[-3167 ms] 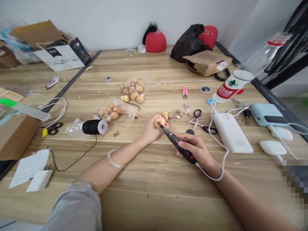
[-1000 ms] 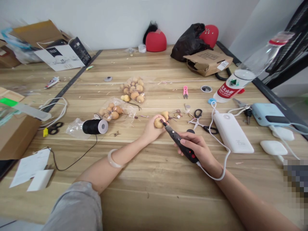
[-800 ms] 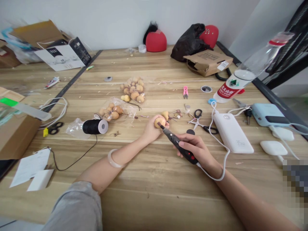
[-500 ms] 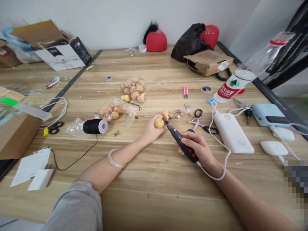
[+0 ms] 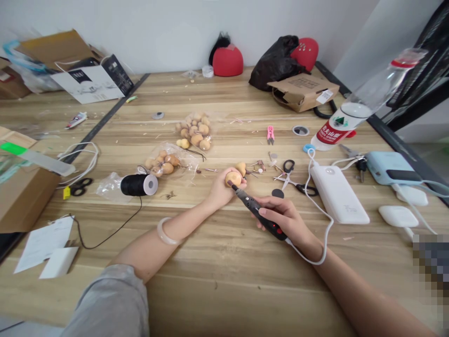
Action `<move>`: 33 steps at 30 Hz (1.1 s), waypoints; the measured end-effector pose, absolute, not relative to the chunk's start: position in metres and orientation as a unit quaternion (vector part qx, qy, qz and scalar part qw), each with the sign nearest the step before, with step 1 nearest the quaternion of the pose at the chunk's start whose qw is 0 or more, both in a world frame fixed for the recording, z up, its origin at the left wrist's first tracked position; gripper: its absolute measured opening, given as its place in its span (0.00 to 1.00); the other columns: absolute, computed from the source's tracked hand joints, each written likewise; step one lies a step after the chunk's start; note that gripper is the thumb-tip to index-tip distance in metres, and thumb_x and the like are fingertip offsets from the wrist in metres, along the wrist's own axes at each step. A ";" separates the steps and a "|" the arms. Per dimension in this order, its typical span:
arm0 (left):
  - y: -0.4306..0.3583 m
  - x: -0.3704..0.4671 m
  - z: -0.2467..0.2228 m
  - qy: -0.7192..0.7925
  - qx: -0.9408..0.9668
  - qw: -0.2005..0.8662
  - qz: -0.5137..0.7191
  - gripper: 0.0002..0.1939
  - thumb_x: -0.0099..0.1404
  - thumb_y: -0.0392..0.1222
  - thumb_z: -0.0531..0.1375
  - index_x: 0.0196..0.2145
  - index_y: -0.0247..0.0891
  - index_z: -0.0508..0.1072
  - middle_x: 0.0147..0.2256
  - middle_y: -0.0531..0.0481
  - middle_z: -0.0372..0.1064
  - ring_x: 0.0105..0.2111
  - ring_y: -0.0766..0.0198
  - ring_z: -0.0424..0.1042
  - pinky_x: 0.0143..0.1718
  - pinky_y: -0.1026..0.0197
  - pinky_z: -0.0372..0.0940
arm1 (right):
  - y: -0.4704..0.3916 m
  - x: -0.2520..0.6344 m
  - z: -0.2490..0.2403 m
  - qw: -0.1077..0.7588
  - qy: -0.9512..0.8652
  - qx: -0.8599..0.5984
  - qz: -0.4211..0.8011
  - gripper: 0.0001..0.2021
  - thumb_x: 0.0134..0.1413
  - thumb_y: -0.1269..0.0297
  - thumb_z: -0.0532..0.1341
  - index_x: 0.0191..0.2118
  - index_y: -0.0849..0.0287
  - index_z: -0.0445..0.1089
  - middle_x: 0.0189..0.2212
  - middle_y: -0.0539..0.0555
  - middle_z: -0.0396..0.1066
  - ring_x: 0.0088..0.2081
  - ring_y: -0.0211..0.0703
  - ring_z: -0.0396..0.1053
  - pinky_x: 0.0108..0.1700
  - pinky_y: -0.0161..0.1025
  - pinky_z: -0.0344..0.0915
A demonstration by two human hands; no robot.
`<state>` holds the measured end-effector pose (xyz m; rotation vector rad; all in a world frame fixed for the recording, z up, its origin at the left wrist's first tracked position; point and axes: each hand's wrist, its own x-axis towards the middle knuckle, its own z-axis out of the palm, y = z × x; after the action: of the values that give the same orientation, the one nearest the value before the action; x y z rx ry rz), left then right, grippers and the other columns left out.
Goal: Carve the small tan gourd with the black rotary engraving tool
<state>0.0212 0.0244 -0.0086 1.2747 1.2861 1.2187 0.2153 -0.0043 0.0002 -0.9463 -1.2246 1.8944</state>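
My left hand (image 5: 222, 189) is closed around a small round tan piece (image 5: 233, 178), which looks like a nut or a wooden bead. Pen-shaped and black, a rotary tool (image 5: 257, 209) lies in the grip of my right hand (image 5: 284, 217). Its tip meets the lower left of the tan piece's face, near a dark spot. A red light shows on the tool, and a white cable (image 5: 324, 255) runs from its rear end. Just beyond my left fingers is another yellowish rounded form (image 5: 240, 167); I cannot tell whether it joins the held piece.
Two clear bags of round tan pieces (image 5: 198, 131) (image 5: 164, 161) lie beyond my left hand. Black-handled scissors (image 5: 289, 175), small tool bits (image 5: 259, 164) and a white power bank (image 5: 338, 194) are to the right. A black thread spool (image 5: 138, 184) lies left; a bottle (image 5: 345, 119) stands back right.
The rotary tool's tip has shifted from the right edge of the tan piece to its lower left. My right hand has moved slightly left and down.
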 end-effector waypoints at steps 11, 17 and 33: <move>0.024 0.021 -0.006 0.523 0.526 0.456 0.492 0.11 0.49 0.38 0.67 0.27 0.37 0.67 0.28 0.53 0.73 0.30 0.65 0.71 0.35 0.63 0.64 | -0.004 0.215 0.000 0.353 -0.453 -0.355 0.738 0.15 0.46 0.62 0.70 0.41 0.62 0.78 0.26 0.53 0.76 0.20 0.37 0.71 0.23 0.33 0.68; 0.024 0.021 -0.007 0.542 0.533 0.421 0.495 0.13 0.45 0.35 0.67 0.28 0.37 0.67 0.29 0.55 0.72 0.31 0.66 0.70 0.37 0.63 0.63 | -0.005 0.217 -0.002 0.381 -0.424 -0.383 0.727 0.15 0.46 0.60 0.70 0.40 0.62 0.77 0.25 0.55 0.77 0.20 0.38 0.71 0.22 0.33 0.68; 0.024 0.021 -0.009 0.525 0.523 0.454 0.495 0.11 0.48 0.37 0.67 0.27 0.36 0.67 0.28 0.53 0.73 0.30 0.65 0.71 0.36 0.62 0.65 | -0.005 0.216 -0.001 0.344 -0.466 -0.359 0.732 0.16 0.46 0.62 0.70 0.41 0.63 0.78 0.26 0.53 0.75 0.21 0.37 0.71 0.23 0.33 0.67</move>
<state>0.0209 0.0243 -0.0092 1.2903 1.2952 1.2222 0.2161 -0.0050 -0.0012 -0.9337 -1.2116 1.9010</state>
